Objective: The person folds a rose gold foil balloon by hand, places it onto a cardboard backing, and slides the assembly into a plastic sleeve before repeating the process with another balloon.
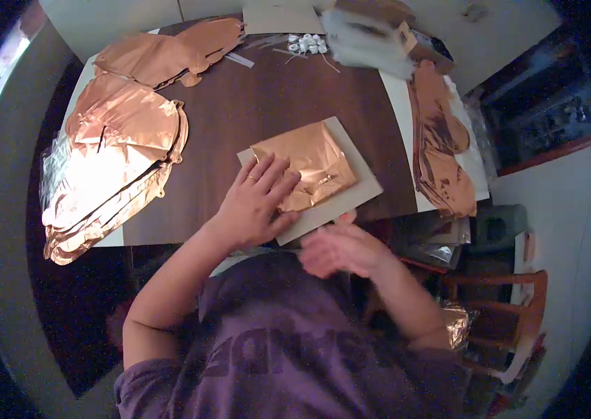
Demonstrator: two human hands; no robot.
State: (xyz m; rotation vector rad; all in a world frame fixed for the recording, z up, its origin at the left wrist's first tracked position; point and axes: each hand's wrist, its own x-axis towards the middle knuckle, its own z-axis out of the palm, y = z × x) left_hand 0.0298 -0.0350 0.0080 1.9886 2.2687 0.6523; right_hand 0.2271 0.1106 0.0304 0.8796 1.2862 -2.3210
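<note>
Flat, left hand (257, 199) on folded foil (313, 167).

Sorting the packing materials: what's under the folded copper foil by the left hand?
A grey card sheet lies under the folded copper foil, on the table. The left hand presses the foil's edge; anything between stays hidden.

This looks like a room in a home used for handwork rather than a workshop or factory. A dark wood desk (253, 105) stands close to a plain pale wall (121, 17), with a wooden chair (512, 307) beside it on the right. Stacks of copper-coloured foil balloons (117, 150) lie across the desk, more foil pieces (438, 143) at its right edge, plus small white parts (307, 43) and an open cardboard box (407, 31).
</note>
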